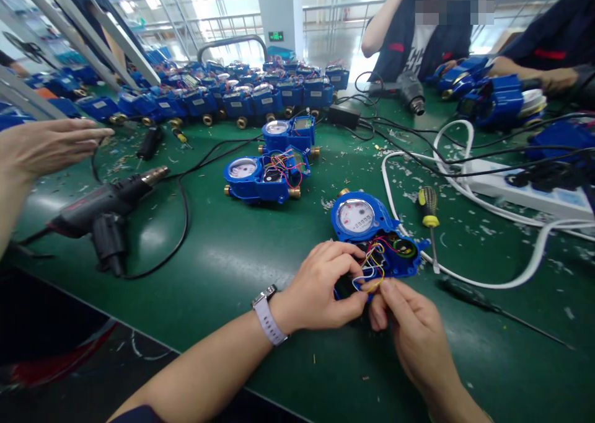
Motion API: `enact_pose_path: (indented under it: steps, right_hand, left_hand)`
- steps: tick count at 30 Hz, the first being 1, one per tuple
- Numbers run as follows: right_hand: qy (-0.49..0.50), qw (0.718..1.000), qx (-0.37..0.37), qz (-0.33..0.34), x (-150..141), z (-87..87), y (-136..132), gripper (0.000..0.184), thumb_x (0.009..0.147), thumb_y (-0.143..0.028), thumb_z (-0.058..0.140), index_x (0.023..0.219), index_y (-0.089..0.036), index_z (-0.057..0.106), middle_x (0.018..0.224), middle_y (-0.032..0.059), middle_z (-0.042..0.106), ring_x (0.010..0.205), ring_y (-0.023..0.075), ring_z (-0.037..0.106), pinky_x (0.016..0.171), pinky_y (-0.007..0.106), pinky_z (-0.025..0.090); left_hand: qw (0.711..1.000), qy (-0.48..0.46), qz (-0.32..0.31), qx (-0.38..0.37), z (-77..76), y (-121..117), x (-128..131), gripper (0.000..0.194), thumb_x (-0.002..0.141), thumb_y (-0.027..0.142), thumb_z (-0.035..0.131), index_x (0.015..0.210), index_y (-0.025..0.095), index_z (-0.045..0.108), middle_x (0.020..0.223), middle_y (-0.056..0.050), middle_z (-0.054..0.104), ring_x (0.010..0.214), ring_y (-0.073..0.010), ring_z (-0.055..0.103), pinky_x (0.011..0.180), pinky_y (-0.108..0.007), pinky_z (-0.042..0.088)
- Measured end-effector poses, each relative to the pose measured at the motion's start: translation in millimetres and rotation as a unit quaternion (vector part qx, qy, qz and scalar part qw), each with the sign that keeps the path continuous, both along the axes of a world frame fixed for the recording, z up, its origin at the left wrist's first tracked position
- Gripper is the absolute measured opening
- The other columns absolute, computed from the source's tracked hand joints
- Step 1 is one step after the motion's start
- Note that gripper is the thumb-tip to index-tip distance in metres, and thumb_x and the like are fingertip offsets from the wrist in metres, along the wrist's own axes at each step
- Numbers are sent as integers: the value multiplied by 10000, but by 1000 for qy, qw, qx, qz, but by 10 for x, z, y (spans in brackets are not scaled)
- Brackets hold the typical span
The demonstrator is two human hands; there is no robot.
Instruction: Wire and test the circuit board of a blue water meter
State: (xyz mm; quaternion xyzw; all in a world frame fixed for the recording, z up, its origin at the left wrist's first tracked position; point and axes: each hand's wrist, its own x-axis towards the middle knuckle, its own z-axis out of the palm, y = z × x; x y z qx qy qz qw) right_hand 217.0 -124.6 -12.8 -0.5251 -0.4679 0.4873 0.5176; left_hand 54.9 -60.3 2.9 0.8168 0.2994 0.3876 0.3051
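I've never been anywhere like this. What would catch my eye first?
Probably the open blue meter just right of centre, its coloured wires loose by the left hand and right hand. Behind it, rows of similar meters crowd the far side of the green table. A gun-shaped tool lies at the left.

Our left hand [325, 283] is back up, its fingers bent and pointing toward our right hand [413, 324], its thumb stretched out below them. Behind it the wrist is nearly straight, and our left forearm [204, 370] slants down and away to the left. Our right hand is just beside the left hand's fingertips, its thumb laid forward in a pinch and the other fingers curled in underneath. Our right forearm [458, 398] runs down and to the right from that hand.
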Motion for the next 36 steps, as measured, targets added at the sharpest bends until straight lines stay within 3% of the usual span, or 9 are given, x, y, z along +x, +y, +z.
enact_pose_path:
  steps: [3, 8, 12, 17, 36]
  right_hand:
    - [10, 1000, 16, -8, -14, 4, -6, 278, 939, -427, 600, 846, -178, 679, 524, -30, 523, 483, 112, 492, 491, 220, 410]
    - [-3, 999, 24, -29, -26, -1, -13, 195, 886, -364, 677, 851, -173, 687, 552, -22, 557, 461, 97, 490, 449, 198, 402]
    - [-14, 999, 15, -30, -8, -2, -13, 227, 903, -384, 665, 819, -174, 646, 537, -28, 538, 467, 103, 495, 470, 206, 414]
    - [-37, 999, 19, -25, 18, 15, 5, 306, 953, -414, 587, 772, -170, 629, 536, -24, 515, 487, 111, 482, 501, 227, 416]
    - [-37, 999, 12, -28, 12, 45, 3, 278, 921, -403, 618, 754, -181, 604, 542, -23, 522, 490, 126, 481, 512, 248, 403]
  left_hand:
    - [1000, 9, 2, 2, -1, -10, -1, 128, 740, 203, 667, 845, 184, 597, 1131, -108, 671, 1055, -240, 634, 922, -412, 469]
    - [998, -10, -1, -55, -22, -32, 25, 87, 799, 263, 680, 821, 192, 633, 1142, -100, 658, 1089, -233, 625, 962, -422, 475]
    - [994, -46, -5, -102, -36, -37, 41, 84, 819, 250, 664, 784, 178, 638, 1129, -100, 644, 1087, -221, 622, 962, -407, 498]
    - [994, -49, -6, -94, -35, -38, 39, 67, 808, 232, 655, 788, 172, 633, 1136, -111, 643, 1081, -239, 616, 966, -439, 489]
    - [989, -53, -43, -130, -16, 1, 9, 105, 849, 233, 623, 773, 165, 647, 1170, -118, 619, 1117, -239, 600, 1005, -439, 465]
